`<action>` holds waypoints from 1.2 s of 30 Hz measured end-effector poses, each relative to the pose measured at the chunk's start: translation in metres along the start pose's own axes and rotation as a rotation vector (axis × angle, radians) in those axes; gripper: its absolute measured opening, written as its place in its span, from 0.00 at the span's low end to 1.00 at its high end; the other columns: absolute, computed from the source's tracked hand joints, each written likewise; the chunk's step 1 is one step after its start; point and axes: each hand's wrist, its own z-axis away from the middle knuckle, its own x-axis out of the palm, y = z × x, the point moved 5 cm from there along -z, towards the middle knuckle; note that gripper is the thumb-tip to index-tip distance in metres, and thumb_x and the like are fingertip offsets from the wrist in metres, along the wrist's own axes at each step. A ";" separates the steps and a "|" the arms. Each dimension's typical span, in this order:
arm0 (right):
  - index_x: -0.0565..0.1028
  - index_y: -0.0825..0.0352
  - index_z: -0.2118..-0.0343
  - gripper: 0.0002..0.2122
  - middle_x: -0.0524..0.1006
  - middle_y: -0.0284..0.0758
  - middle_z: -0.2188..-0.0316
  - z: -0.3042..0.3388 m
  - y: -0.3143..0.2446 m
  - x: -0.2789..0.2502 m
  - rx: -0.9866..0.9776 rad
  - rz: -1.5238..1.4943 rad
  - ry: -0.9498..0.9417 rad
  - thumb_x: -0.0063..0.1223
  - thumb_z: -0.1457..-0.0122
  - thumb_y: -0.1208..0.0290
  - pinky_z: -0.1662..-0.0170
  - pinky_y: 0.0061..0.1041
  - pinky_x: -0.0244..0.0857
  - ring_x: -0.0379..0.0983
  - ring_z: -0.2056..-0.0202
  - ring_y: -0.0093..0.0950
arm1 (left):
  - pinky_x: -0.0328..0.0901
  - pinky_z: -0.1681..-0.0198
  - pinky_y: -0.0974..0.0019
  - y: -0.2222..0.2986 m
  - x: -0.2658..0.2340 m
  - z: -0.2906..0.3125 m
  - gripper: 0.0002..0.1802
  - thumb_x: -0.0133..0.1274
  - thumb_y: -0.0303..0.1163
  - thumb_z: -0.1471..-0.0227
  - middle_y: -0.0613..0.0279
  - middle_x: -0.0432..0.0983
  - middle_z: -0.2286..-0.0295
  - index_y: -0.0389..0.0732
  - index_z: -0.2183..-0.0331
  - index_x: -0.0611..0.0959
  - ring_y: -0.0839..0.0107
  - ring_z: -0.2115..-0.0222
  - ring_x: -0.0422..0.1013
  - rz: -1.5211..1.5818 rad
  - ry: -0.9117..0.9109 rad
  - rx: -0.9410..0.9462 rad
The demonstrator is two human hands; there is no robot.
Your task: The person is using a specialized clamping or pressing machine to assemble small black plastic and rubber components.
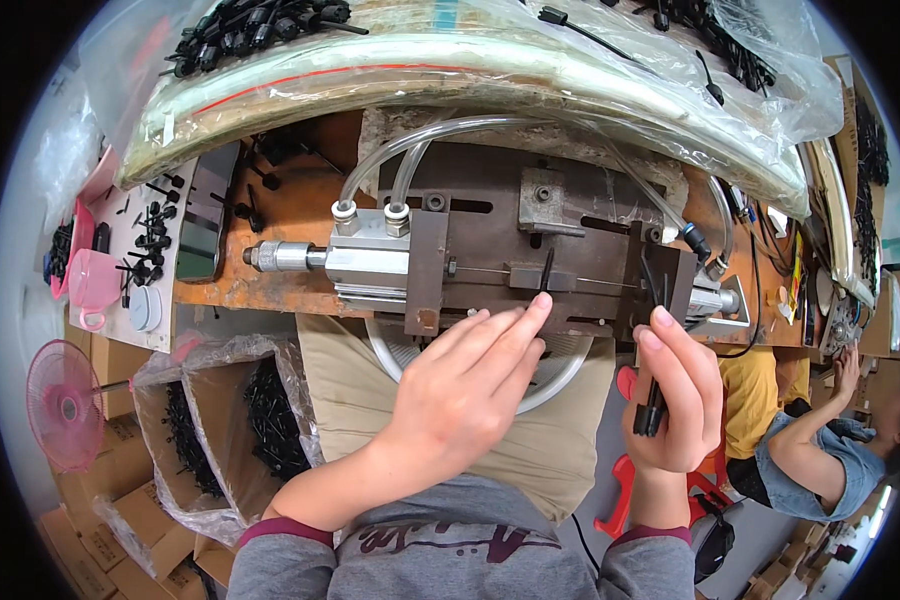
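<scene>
My left hand (460, 385) reaches over the front of a metal fixture (490, 225). Its fingers are extended close together, and the index fingertip is on the lower end of a thin black stem (547, 266). That stem stands against a small dark block (530, 280) at the fixture's middle; the thumb and the stem's lower part are hidden under my hand. At the fixture's right end, my right hand (685, 400) is curled round several black stemmed parts (650, 415), thick ends down and thin stems pointing up.
Pneumatic cylinders (370, 270) with clear hoses (440, 127) flank the fixture. Black parts (260, 25) lie on a plastic-covered shelf behind. Lined boxes (275, 420) of black parts stand at lower left beside a pink fan (65, 405). A co-worker (805, 455) sits at right.
</scene>
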 end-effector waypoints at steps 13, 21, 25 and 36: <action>0.78 0.71 0.63 0.17 0.79 0.42 0.60 0.011 -0.003 -0.004 0.038 -0.072 0.018 0.68 0.58 0.86 0.70 0.27 0.75 0.79 0.67 0.34 | 0.65 0.75 0.71 0.004 -0.001 -0.011 0.11 0.62 0.25 0.57 0.54 0.77 0.51 0.33 0.67 0.84 0.74 0.80 0.72 -0.143 -0.147 -0.011; 0.81 0.72 0.66 0.16 0.74 0.36 0.65 0.016 -0.012 0.003 -0.131 0.119 0.004 0.69 0.63 0.84 0.72 0.26 0.72 0.74 0.68 0.29 | 0.65 0.76 0.71 0.001 0.000 -0.010 0.13 0.64 0.25 0.58 0.55 0.77 0.51 0.33 0.66 0.84 0.74 0.81 0.71 -0.107 -0.146 -0.026; 0.80 0.74 0.66 0.14 0.75 0.38 0.67 0.014 -0.018 0.009 -0.213 0.162 -0.004 0.66 0.59 0.85 0.71 0.25 0.73 0.75 0.70 0.29 | 0.71 0.71 0.70 0.001 -0.010 -0.011 0.18 0.66 0.24 0.62 0.52 0.79 0.55 0.33 0.64 0.84 0.70 0.75 0.77 0.153 -0.099 -0.041; 0.80 0.75 0.63 0.12 0.79 0.44 0.64 0.005 -0.021 0.016 -0.144 0.055 -0.075 0.62 0.53 0.82 0.63 0.30 0.78 0.79 0.68 0.33 | 0.74 0.70 0.68 0.010 -0.028 0.003 0.20 0.70 0.23 0.64 0.55 0.82 0.65 0.34 0.63 0.86 0.66 0.71 0.79 0.464 0.060 -0.095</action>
